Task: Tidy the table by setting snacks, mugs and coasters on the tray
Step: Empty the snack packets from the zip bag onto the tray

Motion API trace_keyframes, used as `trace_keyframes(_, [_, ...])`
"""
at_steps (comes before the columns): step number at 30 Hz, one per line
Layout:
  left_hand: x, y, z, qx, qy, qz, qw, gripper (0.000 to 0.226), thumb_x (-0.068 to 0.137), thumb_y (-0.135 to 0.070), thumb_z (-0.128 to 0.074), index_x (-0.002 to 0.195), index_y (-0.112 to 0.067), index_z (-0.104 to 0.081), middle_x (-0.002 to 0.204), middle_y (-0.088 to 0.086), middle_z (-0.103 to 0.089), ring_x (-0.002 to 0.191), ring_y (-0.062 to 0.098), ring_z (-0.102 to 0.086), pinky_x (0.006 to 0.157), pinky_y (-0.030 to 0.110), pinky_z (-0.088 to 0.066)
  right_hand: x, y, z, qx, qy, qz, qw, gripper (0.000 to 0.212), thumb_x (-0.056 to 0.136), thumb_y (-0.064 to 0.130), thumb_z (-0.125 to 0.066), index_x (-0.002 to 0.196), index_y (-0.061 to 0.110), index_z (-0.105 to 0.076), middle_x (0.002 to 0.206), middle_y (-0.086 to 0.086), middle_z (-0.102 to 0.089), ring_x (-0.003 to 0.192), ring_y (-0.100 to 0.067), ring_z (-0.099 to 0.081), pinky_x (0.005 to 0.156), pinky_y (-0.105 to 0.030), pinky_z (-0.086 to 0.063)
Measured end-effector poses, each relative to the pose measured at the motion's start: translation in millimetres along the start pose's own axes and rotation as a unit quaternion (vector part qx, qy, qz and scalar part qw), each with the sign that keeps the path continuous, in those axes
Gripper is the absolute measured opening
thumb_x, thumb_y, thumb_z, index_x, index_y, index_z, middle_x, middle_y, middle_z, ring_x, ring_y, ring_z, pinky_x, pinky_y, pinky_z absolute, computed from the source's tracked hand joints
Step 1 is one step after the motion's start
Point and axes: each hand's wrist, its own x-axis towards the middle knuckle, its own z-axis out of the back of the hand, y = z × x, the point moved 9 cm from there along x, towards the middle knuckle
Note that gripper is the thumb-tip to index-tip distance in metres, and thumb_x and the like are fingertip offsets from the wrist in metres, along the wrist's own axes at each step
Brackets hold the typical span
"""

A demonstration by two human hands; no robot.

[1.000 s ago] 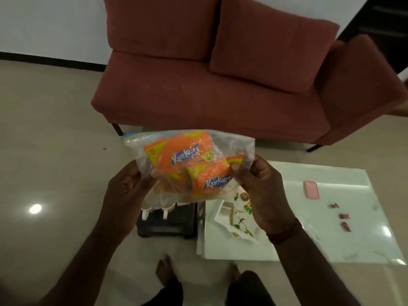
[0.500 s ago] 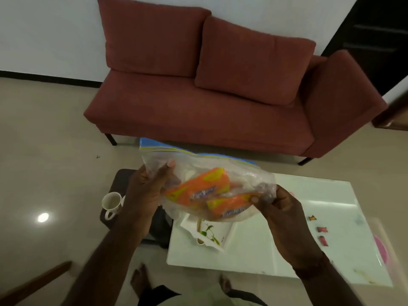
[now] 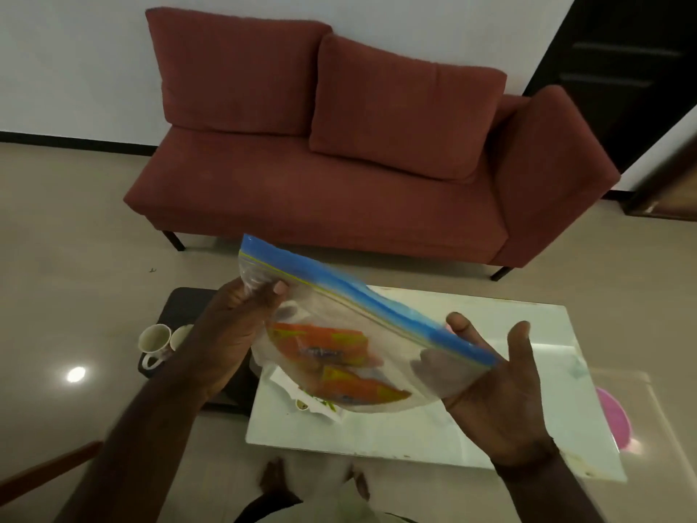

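Note:
I hold a clear zip bag (image 3: 381, 334) with a blue seal strip above the white table (image 3: 433, 432). Two orange snack packets (image 3: 320, 343) lie inside it. My left hand (image 3: 234, 322) pinches the bag's upper left corner. My right hand (image 3: 498, 386) cups its right end from below, fingers spread under the plastic. Two white mugs (image 3: 154, 339) stand on a dark tray (image 3: 181, 300) to the left of the table. A white leaf-patterned coaster (image 3: 317, 403) lies on the table under the bag, partly hidden.
A red sofa (image 3: 339, 164) stands behind the table. A pink round object (image 3: 614, 420) shows at the table's right edge. My bare feet (image 3: 275, 481) are on the floor at the table's near side. A dark doorway (image 3: 622, 69) is at the upper right.
I have tilted the bag so its blue seal faces up and away. My right hand has shifted from pinching the side to cupping it underneath. The view has pulled back.

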Motion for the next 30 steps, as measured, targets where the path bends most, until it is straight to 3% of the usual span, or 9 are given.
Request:
trace_keyframes(4, [3,1,-17,0.059,0.013,-0.002,0.998,0.020,0.075,-0.032,-0.061,0.082,-0.025,-0.077,0.081,-0.002,-0.075,0.077,0.010,-0.071,0.066,0.023,-0.058,1,8,-26,-0.177,0.075,-0.025,0.981,0.071,0.067,0.061,-0.079,0.122,0.018,-0.067,0.095,-0.017,-0.074,0.074,-0.025,-0.072,0.069,-0.032,-0.059])
trace_keyframes(8, [8,2,-33,0.120,0.055,0.003,0.991,0.029,0.075,-0.035,-0.058,0.094,-0.016,-0.070,0.080,0.000,-0.074,0.075,0.012,-0.070,0.063,0.023,-0.056,1,12,-60,-0.517,0.111,0.040,0.848,0.039,0.077,0.048,-0.072,0.114,0.037,-0.071,0.104,0.003,-0.074,0.090,-0.020,-0.071,0.075,-0.033,-0.061])
trace_keyframes(10, [11,1,-38,0.129,0.074,-0.003,0.989,0.025,0.077,-0.033,-0.056,0.092,-0.018,-0.068,0.077,-0.004,-0.074,0.070,0.006,-0.069,0.060,0.019,-0.054,3,10,-75,-0.612,0.101,0.088,0.780,0.034,0.071,0.061,-0.073,0.102,0.046,-0.072,0.100,0.018,-0.072,0.090,-0.012,-0.069,0.072,-0.022,-0.059])
trace_keyframes(12, [15,0,-40,0.136,0.087,-0.006,0.987,0.021,0.078,-0.034,-0.055,0.089,-0.023,-0.070,0.078,-0.006,-0.074,0.071,0.005,-0.070,0.060,0.017,-0.053,8,9,-85,-0.654,0.068,0.133,0.742,0.019,0.073,0.056,-0.072,0.091,0.051,-0.067,0.094,0.025,-0.069,0.083,-0.005,-0.067,0.064,-0.012,-0.053])
trace_keyframes(17, [25,-3,-28,0.152,0.058,-0.028,0.986,0.025,0.073,-0.056,-0.071,0.095,-0.044,-0.069,0.094,-0.015,-0.073,0.088,0.002,-0.069,0.073,0.024,-0.057,21,13,-81,-0.615,-0.010,0.165,0.771,0.020,0.082,0.027,-0.077,0.076,0.045,-0.071,0.076,0.023,-0.072,0.067,0.001,-0.065,0.058,-0.007,-0.046])
trace_keyframes(20, [19,-13,2,0.275,-0.155,-0.105,0.943,0.058,0.074,-0.042,-0.077,0.124,-0.037,-0.049,0.119,-0.018,-0.056,0.109,0.002,-0.055,0.088,0.025,-0.047,32,5,-72,-0.549,-0.040,0.130,0.824,0.013,0.082,0.024,-0.078,0.076,0.035,-0.077,0.072,0.011,-0.074,0.062,-0.005,-0.067,0.060,-0.017,-0.053])
trace_keyframes(22, [6,-9,6,0.308,-0.225,-0.108,0.918,0.046,0.077,-0.038,-0.074,0.116,-0.029,-0.051,0.111,-0.009,-0.058,0.097,0.008,-0.059,0.076,0.024,-0.050,40,-6,-63,-0.510,-0.064,0.093,0.853,0.010,0.085,0.023,-0.075,0.077,0.028,-0.078,0.073,0.004,-0.075,0.064,-0.013,-0.069,0.065,-0.025,-0.059])
trace_keyframes(25, [1,34,-15,0.220,-0.123,0.014,0.968,0.012,0.087,-0.036,-0.064,0.095,-0.027,-0.061,0.088,-0.003,-0.070,0.072,0.013,-0.070,0.056,0.016,-0.051,47,-23,-53,-0.495,-0.087,0.062,0.862,0.012,0.089,0.024,-0.070,0.082,0.023,-0.078,0.077,0.000,-0.075,0.074,-0.024,-0.071,0.072,-0.031,-0.061])
trace_keyframes(30, [-10,59,-31,0.154,-0.093,0.065,0.982,0.015,0.084,-0.035,-0.067,0.093,-0.023,-0.069,0.084,-0.003,-0.074,0.073,0.014,-0.073,0.068,0.026,-0.060,52,-43,-40,-0.457,-0.098,0.005,0.884,0.021,0.098,0.022,-0.057,0.099,0.013,-0.077,0.090,-0.007,-0.075,0.086,-0.024,-0.073,0.078,-0.031,-0.061])
